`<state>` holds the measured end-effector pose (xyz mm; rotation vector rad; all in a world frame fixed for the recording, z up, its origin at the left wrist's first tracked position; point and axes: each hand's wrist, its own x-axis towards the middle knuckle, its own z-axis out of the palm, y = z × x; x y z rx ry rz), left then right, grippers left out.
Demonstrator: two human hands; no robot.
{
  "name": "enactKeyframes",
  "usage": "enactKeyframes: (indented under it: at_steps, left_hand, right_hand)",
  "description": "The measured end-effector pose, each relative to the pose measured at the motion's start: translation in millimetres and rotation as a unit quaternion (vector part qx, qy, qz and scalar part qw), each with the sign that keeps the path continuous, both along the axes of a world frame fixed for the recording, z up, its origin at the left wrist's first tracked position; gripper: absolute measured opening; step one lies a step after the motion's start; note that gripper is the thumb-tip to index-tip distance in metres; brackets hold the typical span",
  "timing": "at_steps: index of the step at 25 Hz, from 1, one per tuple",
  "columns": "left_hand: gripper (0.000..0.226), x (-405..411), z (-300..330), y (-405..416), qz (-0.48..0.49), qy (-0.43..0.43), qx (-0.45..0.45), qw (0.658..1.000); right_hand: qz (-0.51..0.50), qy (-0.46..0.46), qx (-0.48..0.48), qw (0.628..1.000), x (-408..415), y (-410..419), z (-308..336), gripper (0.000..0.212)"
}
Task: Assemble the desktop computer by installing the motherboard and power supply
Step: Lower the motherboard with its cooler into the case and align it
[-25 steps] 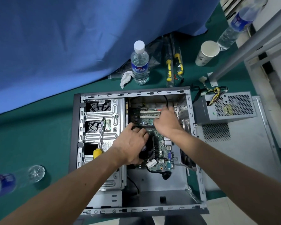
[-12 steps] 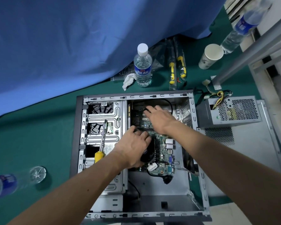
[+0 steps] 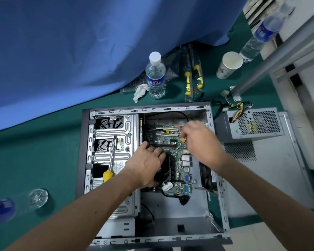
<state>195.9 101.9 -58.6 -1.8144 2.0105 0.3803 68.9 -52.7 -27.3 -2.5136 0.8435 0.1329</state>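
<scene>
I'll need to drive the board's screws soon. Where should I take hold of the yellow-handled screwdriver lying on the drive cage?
Grip the yellow-handled screwdriver by its yellow handle, probably coming from above on the near side. It lies flat on the silver metal drive cage, handle end nearest you, thin steel shaft pointing away; the handle is the thickest part.

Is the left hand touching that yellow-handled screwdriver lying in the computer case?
Apart. In the head view, the left hand rests on the black cooler fan of the motherboard, while the screwdriver lies on the drive cage, bare metal showing between them.
</scene>
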Motion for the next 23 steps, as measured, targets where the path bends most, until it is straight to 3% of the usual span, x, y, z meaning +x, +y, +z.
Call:
enactKeyframes:
  at_steps: [2, 4, 8, 14, 23]
  left_hand:
    - [0.098, -1, 0, 0, 0.001, -0.003, 0.000, 1.000]
    - [0.097, -2, 2, 0, 0.004, -0.010, 0.008, 1.000]
    - [0.091, -16, -4, 0, 0.014, -0.025, 0.016, 0.999]
    - [0.080, -22, -7, -3, 0.091, 0.003, 0.014, 0.996]
    - [0.085, -32, -6, -26, 0.167, 0.043, -0.022, 0.985]
  right_hand:
    - [-0.097, -0.084, -0.052, 0.990, -4, -22, 9, 0.033]
    - [-0.140, -0.092, -0.086, 0.982, 6, -44, 6, 0.032]
    - [-0.113, -0.038, -0.086, 0.989, 24, -54, -18, 0.034]
    - [-0.138, -0.066, -0.113, 0.982, 24, -56, -24, 0.031]
    - [-0.128, -0.053, -0.118, 0.983, 23, -55, -23, 0.030]
